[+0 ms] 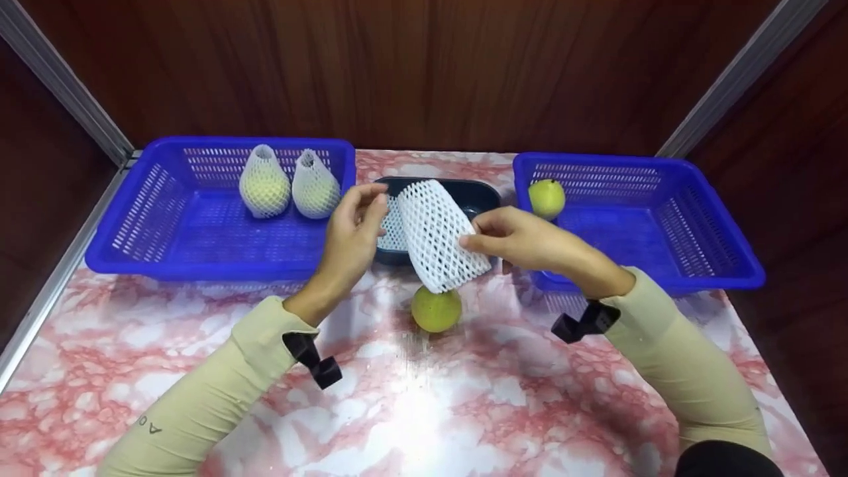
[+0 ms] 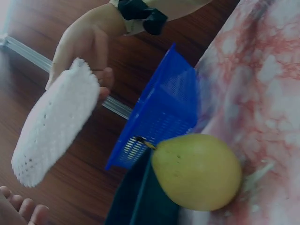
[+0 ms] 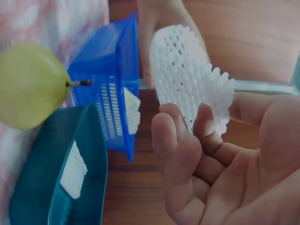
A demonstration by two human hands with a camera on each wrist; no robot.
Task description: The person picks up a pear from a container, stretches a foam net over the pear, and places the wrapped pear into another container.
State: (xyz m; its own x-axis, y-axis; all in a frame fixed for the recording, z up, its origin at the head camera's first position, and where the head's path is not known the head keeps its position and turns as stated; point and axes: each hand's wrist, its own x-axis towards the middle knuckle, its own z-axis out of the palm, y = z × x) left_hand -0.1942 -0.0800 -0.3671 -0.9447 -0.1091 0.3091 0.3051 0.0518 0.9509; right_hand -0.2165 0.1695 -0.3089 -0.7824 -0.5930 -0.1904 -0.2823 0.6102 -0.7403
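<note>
My right hand point(image 1: 530, 238) pinches a white foam fruit net point(image 1: 438, 232) by its right end, thumb against fingers. The net hangs tilted in the air, and its mesh looks flattened. My left hand point(image 1: 354, 228) is just left of the net, its fingers loosely bent; in the left wrist view its fingertips point(image 2: 33, 211) are apart from the net. Below the net a bare yellow-green pear point(image 1: 437, 311) stands on the table, its top covered in the head view. Its stem point(image 3: 79, 83) shows in the right wrist view.
Behind the net is a dark green tub point(image 1: 487, 193) with another foam net point(image 1: 391, 228) inside. The left blue basket point(image 1: 218, 268) has two net-covered pears point(image 1: 265, 189) along its right side. One bare pear point(image 1: 547, 199) lies in the right blue basket point(image 1: 722, 281).
</note>
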